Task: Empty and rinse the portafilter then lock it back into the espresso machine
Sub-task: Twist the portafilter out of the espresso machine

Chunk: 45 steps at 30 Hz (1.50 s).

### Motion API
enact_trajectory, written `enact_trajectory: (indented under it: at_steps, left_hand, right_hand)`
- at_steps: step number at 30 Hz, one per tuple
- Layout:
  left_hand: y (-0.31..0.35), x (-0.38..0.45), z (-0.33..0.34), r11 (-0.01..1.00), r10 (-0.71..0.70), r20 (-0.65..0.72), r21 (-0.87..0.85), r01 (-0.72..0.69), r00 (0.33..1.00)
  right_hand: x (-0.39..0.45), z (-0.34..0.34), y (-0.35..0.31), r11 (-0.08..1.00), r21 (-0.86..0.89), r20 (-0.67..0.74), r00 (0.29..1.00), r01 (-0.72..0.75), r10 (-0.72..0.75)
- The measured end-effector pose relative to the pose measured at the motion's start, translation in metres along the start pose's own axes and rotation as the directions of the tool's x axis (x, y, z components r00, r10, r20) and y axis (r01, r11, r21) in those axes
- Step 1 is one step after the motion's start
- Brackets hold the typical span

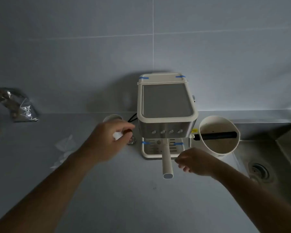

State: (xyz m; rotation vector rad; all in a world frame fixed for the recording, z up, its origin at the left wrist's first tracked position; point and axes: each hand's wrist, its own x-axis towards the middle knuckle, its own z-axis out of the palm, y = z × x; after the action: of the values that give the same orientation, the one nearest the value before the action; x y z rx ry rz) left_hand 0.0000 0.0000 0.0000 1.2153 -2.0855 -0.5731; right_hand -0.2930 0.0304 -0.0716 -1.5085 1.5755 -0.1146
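Observation:
The cream espresso machine stands against the wall at the middle of the counter. The portafilter sits under its front, its cream handle pointing toward me. My right hand hovers just right of the handle, fingers curled, holding nothing and apart from the handle by a narrow gap. My left hand is left of the machine, closed around a small white object. Under its fingertips is a tamper with a brown knob and metal base; whether the hand grips it I cannot tell.
A cream knock box with a black bar stands right of the machine. A steel sink with its drain lies at the far right. A white cup is behind my left hand. A foil bag and clear wrapping lie left.

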Motion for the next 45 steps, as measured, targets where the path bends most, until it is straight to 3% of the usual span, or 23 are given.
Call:
enact_trajectory:
  at_steps: [2, 5, 10, 15, 24, 29, 35, 45]
  left_hand:
    - [0.007, 0.014, 0.001, 0.993, 0.113, -0.059, 0.037, -0.111, 0.992]
    - [0.016, 0.038, 0.009, 0.982, 0.179, -0.002, 0.068, -0.178, 0.984]
    - [0.007, 0.068, 0.027, 0.957, 0.228, 0.164, 0.142, -0.252, 0.96]
    - [-0.005, 0.079, 0.047, 0.878, 0.296, 0.326, 0.278, -0.39, 0.898]
    - [-0.016, 0.083, 0.053, 0.81, 0.418, 0.291, 0.309, -0.498, 0.86]
    - [-0.02, 0.084, 0.056, 0.805, 0.447, 0.276, 0.29, -0.518, 0.851]
    - [-0.021, 0.084, 0.057, 0.799, 0.45, 0.279, 0.3, -0.522, 0.848]
    - [-0.019, 0.082, 0.059, 0.804, 0.444, 0.26, 0.307, -0.509, 0.857]
  right_hand:
    - [0.005, 0.012, 0.001, 0.991, 0.127, -0.091, 0.995, -0.034, 0.045]
    - [0.012, 0.033, -0.002, 0.941, 0.338, -0.111, 0.992, -0.023, 0.064]
    - [0.022, 0.056, -0.009, 0.683, 0.73, -0.104, 0.983, -0.027, 0.15]
    - [0.029, 0.071, -0.017, 0.553, 0.833, -0.106, 0.982, 0.003, 0.155]
    - [0.042, 0.088, -0.016, 0.348, 0.936, -0.021, 0.981, -0.049, 0.195]
    - [0.047, 0.091, -0.015, 0.339, 0.941, -0.065, 0.977, -0.008, 0.202]
    - [0.047, 0.097, -0.019, 0.427, 0.904, -0.128, 0.966, 0.02, 0.226]
    - [0.046, 0.101, -0.022, 0.485, 0.873, -0.21, 0.94, 0.056, 0.27]
